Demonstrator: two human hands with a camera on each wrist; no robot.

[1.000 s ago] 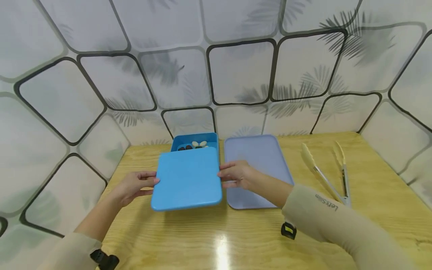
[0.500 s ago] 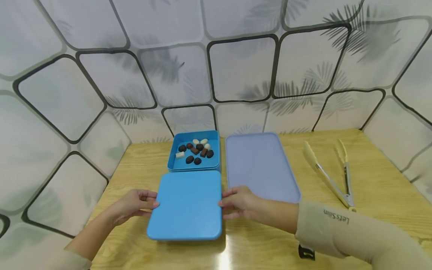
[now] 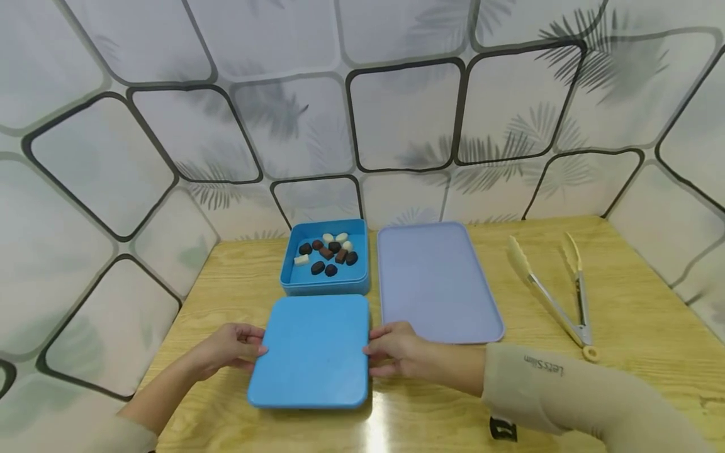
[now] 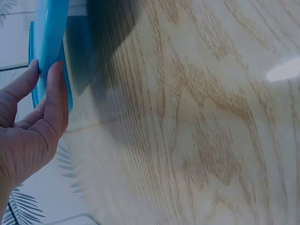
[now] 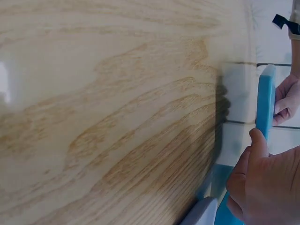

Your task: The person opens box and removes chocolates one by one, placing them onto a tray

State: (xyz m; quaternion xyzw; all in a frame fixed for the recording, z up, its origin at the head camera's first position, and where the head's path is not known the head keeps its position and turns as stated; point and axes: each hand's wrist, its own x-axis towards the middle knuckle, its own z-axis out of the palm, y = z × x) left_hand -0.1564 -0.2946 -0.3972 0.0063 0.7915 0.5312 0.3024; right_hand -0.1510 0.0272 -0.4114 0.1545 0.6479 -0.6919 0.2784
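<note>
A flat, bright blue rectangular plastic lid with rounded corners is held level just above the pale wooden table, a dark shadow under its near edge suggesting it has not quite settled on the wood. The left hand pinches the lid's left edge, and the left wrist view shows thumb and fingertips clamped on either face of the thin rim; the right hand grips the opposite edge in the same way, thumb on top as the right wrist view shows. Holding it by the two short sides keeps the wide panel flat and steady, and the hands stand well apart, the whole lid between them. Just beyond the lid sits the open blue plastic box it seems to match, uncovered so that its contents show: a scatter of small dark brown and white oval pieces, perhaps sweets or pebbles. Touching or nearly touching the box's right side lies a larger lavender-grey rectangular tray, bare, its near left corner close to the right hand. Farther right, well apart from both, a pair of metal tongs with cream-coloured tips lies on the table, its arms spread. A patterned panelled wall encloses the table on three sides.
</note>
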